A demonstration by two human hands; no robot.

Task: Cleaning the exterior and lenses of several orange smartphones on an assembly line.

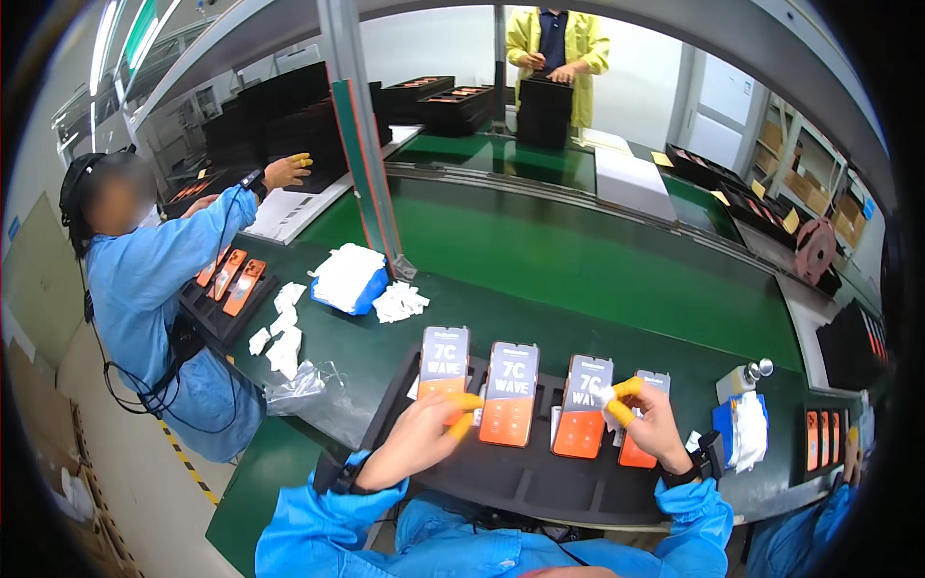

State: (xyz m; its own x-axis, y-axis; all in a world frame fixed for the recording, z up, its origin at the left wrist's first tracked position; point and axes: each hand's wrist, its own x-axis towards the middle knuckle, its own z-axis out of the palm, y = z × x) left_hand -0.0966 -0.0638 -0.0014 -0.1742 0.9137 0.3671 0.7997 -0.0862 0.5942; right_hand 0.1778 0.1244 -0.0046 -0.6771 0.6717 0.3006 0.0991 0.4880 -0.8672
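Several smartphones with grey-and-orange screens lie in a row in a black tray (pixel 525 496). My left hand (pixel 419 432), in yellow finger cots, is over the lower part of the leftmost phone (pixel 445 356). Its thumb and forefinger are apart with nothing visible between them. Just right of it is the second phone (pixel 509 395). My right hand (pixel 651 424), also in yellow finger cots, pinches a small white wipe (pixel 605 397) beside the upper right of the third phone (pixel 581 433). It partly covers the rightmost phone (pixel 640 457).
Crumpled white wipes (pixel 284 332) and a blue-and-white wipe pack (pixel 349 279) lie to the left. At right stand a pump bottle (pixel 740 380) and another wipe pack (pixel 742 433). A metal post (pixel 358 144) rises ahead. Co-workers stand left (pixel 164 260) and far (pixel 557 58); a sleeve (pixel 805 530) shows lower right.
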